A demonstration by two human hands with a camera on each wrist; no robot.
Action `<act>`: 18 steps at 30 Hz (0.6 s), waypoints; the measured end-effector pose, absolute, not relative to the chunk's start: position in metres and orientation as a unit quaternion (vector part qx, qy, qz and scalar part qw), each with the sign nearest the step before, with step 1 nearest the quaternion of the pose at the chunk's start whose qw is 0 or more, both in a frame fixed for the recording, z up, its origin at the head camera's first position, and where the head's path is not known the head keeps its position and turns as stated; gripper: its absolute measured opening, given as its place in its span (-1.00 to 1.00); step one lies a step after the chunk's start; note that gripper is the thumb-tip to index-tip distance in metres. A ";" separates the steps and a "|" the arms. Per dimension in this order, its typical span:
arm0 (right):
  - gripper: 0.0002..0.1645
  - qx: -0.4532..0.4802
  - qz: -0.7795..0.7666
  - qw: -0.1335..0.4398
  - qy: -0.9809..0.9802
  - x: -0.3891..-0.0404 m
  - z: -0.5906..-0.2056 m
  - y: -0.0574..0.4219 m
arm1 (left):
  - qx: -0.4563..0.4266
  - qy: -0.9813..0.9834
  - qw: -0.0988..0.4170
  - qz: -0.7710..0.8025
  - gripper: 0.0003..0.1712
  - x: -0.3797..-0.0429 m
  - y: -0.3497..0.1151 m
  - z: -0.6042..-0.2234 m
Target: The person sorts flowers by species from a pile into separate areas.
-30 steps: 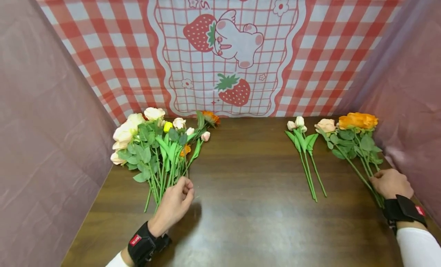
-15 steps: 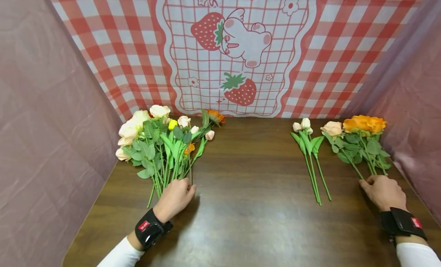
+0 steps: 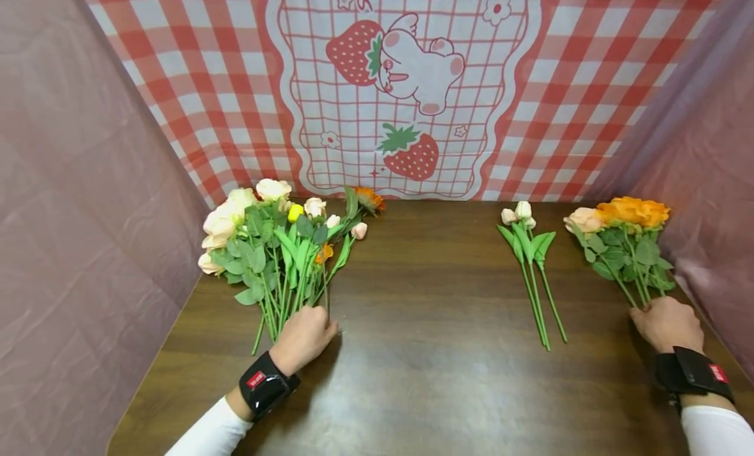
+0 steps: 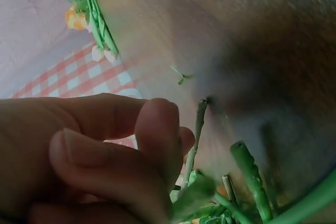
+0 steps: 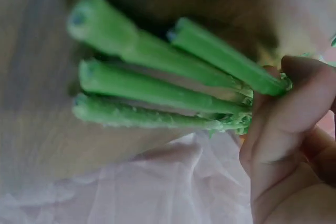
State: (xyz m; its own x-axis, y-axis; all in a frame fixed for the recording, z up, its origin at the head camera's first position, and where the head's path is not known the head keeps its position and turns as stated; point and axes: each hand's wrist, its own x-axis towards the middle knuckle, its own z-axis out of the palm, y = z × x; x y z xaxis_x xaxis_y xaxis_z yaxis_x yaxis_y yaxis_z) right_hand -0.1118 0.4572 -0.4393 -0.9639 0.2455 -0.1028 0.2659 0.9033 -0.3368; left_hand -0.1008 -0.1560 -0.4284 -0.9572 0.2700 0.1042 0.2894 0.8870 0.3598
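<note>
At the right, my right hand [image 3: 668, 324] grips the stems of a bunch of orange flowers [image 3: 633, 212] and a peach rose [image 3: 585, 220]. Several cut green stem ends [image 5: 163, 85] stick out past its curled fingers in the right wrist view. My left hand [image 3: 303, 338] lies over the lower stems of a mixed bunch [image 3: 283, 246] of cream roses, tulips and orange blooms. Its fingers are bent, and a thin brownish stem [image 4: 199, 121] shows just beyond the fingertips. Whether they pinch a stem is hidden.
A few pale tulips [image 3: 533, 266] lie apart on the brown wooden table [image 3: 436, 325], left of the right hand. A checked strawberry cloth [image 3: 412, 103] hangs behind, with pinkish curtains [image 3: 88, 181] at the sides. A small green scrap [image 4: 179, 75] lies near the left hand.
The peach rose has shifted right, close against the orange flowers, with the right hand on their stems. My left hand has come down over the left bunch's stems. The head view has shifted slightly.
</note>
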 end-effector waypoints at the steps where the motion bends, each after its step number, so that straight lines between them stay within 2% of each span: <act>1: -0.53 0.132 -0.178 0.035 0.974 -0.112 -0.439 0.457 | -0.145 -0.971 0.025 -0.189 -0.44 -0.101 -0.156 -0.429; 6: -0.45 0.150 -0.174 0.045 0.972 -0.112 -0.434 0.454 | -0.144 -0.972 0.029 -0.186 -0.42 -0.103 -0.154 -0.432; 11: -0.35 0.171 -0.156 0.014 0.973 -0.109 -0.422 0.436 | -0.140 -0.973 0.031 -0.182 -0.47 -0.109 -0.152 -0.434; 15: -0.46 0.133 -0.169 -0.008 0.977 -0.102 -0.405 0.406 | -0.131 -0.974 0.027 -0.182 -0.59 -0.115 -0.152 -0.436; 18: -0.60 0.079 -0.186 -0.055 0.978 -0.096 -0.395 0.374 | -0.119 -0.974 0.024 -0.191 -0.64 -0.117 -0.153 -0.440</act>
State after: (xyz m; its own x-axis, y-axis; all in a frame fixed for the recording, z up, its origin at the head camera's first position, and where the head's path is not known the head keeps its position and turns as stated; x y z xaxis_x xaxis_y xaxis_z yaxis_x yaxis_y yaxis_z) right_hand -0.0957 0.3735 -0.3947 -0.9815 0.1747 0.0786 0.1336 0.9185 -0.3723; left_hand -0.1171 -0.1531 -0.4402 -0.9704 0.2235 0.0915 0.2416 0.8983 0.3670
